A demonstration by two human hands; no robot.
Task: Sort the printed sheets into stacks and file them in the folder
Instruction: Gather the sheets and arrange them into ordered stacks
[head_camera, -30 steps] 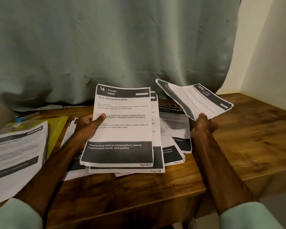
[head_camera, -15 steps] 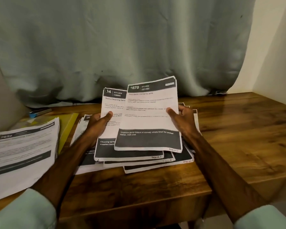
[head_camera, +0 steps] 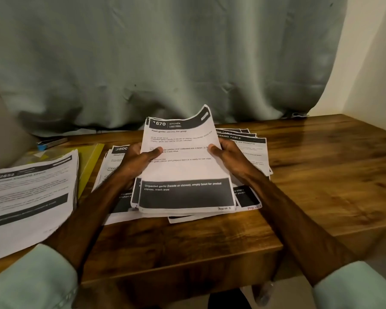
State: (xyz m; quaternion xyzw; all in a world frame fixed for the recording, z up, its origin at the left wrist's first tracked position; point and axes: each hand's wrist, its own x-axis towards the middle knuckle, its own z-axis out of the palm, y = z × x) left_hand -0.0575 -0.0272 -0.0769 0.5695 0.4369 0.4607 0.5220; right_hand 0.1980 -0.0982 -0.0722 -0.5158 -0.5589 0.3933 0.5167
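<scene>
With forearms stretched across the table (head_camera: 321, 186), the stack of printed sheets (head_camera: 183, 170) is clamped by its side edges between the left hand (head_camera: 136, 161) and right hand (head_camera: 232, 157), thumbs pressed on the top page. It is held over loose sheets (head_camera: 257, 148) mid-table and judged light, floppy and slippery, as its curled far corner suggests; both edges should be gripped.
</scene>
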